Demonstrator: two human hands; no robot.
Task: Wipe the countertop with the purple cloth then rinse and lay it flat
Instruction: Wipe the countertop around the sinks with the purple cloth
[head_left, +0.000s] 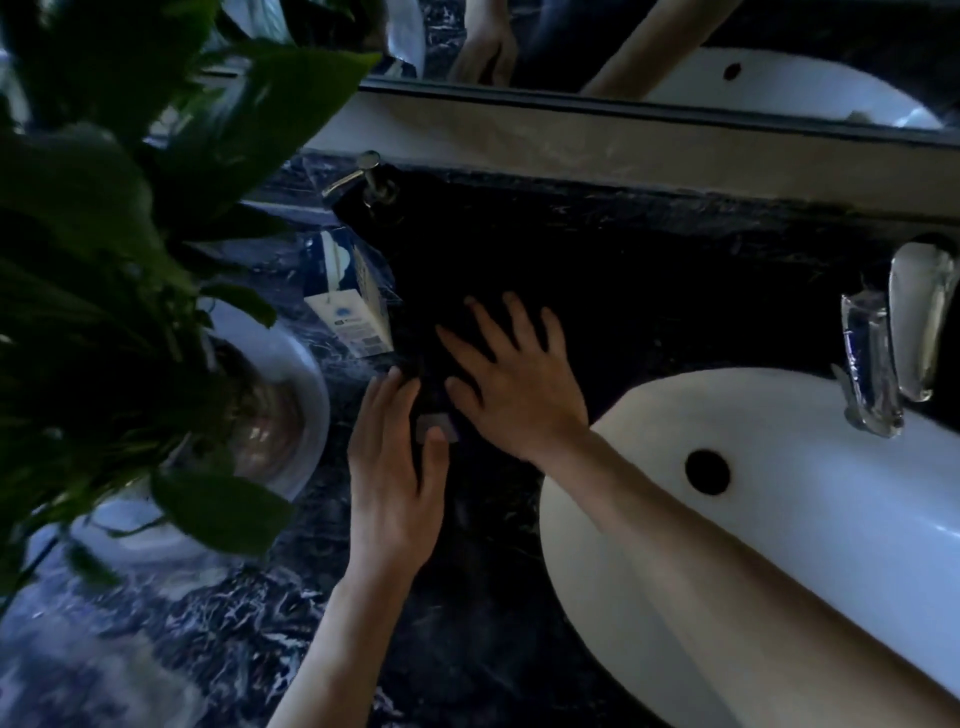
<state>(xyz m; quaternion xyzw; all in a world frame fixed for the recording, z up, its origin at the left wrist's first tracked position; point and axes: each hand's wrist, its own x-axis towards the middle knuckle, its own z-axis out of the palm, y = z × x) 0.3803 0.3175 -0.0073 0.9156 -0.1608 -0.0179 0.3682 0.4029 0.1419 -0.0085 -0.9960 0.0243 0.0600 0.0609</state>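
The purple cloth (467, 249) looks almost black in this dim light and lies spread flat on the dark marble countertop (218, 623), reaching from the soap pump down to my hands. My right hand (511, 374) presses on it with fingers straight and spread. Just left of it, my left hand (395, 467) lies on the cloth's near edge with fingers straight, its thumb beside a small pale label (436, 427) on the cloth.
A white sink (779, 519) with a dark overflow hole lies to the right, and a chrome tap (904, 332) stands behind it. A blue and white carton (350, 301), a soap pump (366, 176) and a leafy plant (104, 234) in a glass pot crowd the left. Behind runs a mirror (623, 47).
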